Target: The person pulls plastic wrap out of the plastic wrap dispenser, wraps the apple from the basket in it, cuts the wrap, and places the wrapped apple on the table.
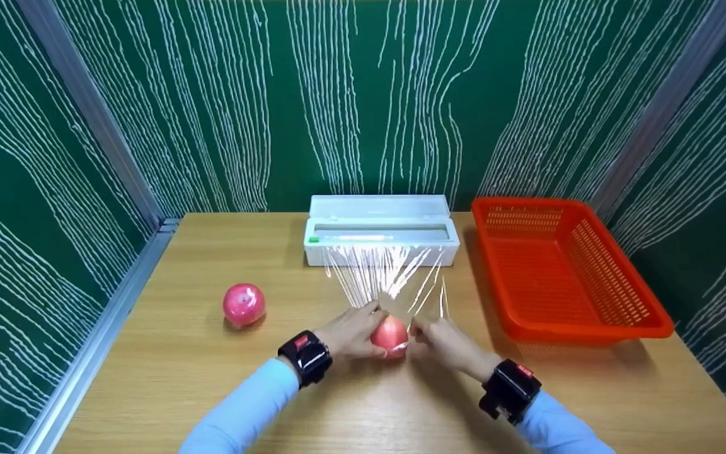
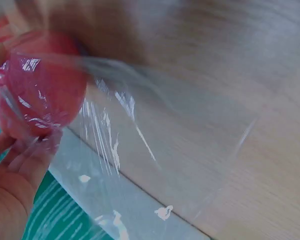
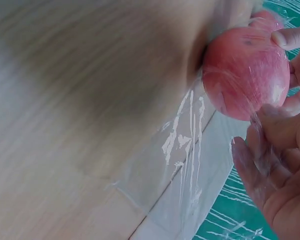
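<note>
A red apple (image 1: 390,335) is between the two hands over the table, with clear cling film (image 1: 372,272) drawn around part of it. My left hand (image 1: 351,332) grips the apple from the left, thumb and fingers curled round it. In the right wrist view my right hand (image 3: 285,170) pinches gathered film close beside the apple (image 3: 247,75). The film stretches back in shiny creases to a white cling film box (image 1: 382,255) with its lid raised. In the left wrist view a loose sheet of film (image 2: 190,145) spreads from the apple over the table.
Another pink-red apple (image 1: 244,305), glossy on top, sits on the table (image 1: 174,372) to the left. An orange-red plastic basket (image 1: 583,333) stands at the right. Green panels (image 1: 394,94) with white wavy lines rise behind the table and at both sides.
</note>
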